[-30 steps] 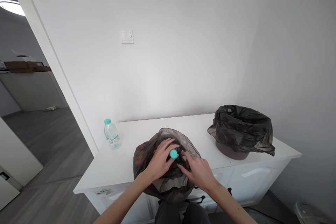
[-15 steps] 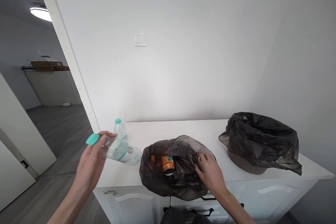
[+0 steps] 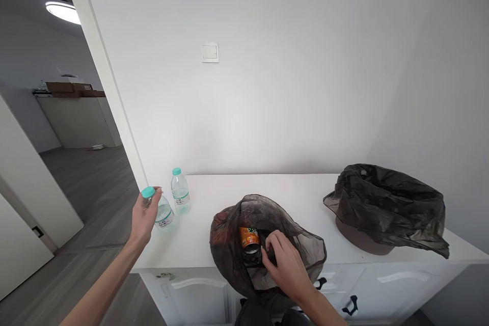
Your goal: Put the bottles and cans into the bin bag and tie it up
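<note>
Both hands curl: left [image 3: 144,218] clasping a bottle [image 3: 164,214], right [image 3: 286,263] touching a dark bag [image 3: 226,252].

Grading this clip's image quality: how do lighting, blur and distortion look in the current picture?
Head view: the ceiling lamp glares white, and soft shadow lies low on the wall; head view: the left hand and right hand show little blur; head view: the door frame slants, perhaps from lens distortion or camera tilt.
</note>
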### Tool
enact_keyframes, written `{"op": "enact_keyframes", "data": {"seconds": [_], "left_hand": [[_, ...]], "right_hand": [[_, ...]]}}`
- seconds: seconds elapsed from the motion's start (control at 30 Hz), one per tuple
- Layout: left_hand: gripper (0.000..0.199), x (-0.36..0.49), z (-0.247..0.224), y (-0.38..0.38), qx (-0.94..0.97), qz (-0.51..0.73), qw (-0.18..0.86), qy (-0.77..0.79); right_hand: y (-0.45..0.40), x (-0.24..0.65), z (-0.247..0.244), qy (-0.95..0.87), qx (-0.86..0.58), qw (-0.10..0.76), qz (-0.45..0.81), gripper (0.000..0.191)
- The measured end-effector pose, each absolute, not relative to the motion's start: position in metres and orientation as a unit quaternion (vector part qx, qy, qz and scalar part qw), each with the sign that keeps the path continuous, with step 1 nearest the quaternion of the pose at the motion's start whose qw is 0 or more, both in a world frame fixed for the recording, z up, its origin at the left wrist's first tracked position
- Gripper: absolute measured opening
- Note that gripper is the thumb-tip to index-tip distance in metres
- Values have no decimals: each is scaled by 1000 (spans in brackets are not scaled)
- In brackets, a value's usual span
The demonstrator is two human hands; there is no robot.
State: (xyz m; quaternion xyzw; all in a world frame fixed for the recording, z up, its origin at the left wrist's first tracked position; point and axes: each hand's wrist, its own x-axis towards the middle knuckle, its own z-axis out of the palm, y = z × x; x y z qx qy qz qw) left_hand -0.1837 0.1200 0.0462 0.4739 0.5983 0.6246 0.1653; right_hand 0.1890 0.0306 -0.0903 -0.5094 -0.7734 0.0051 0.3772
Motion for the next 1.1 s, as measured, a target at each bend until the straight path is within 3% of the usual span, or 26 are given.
{"op": "enact_keyframes", "data": {"seconds": [0.07,0.23,0.4,0.6,0.73,0.87,1.0,1.1], "left_hand": [[47,-187,41,129,470,623,160,605],[47,-185,31,145,479,611,138,615],[47,-180,26,160,504,581,127,626],[55,-186,17,169,534,540,109,642],[72,-193,11,158,544,528,89,646],[84,-190,5,129,557,525,-6,643],[59,-163,2,87,628,534,-161,543],[37,-126,6,51,714,523,-186,426]], "right_hand": [[33,187,-91,-767,-520,375,30,7],[42,169,-99,-731,-559,386,62,40],[55,141,-107,-693,-603,387,83,56],[65,121,-109,-678,-634,360,95,56],[62,118,-106,-670,-639,369,85,56],[47,124,-96,-669,-629,382,103,52],[20,132,-82,-660,-615,415,112,53],[-3,138,-72,-651,-597,453,121,54]]}}
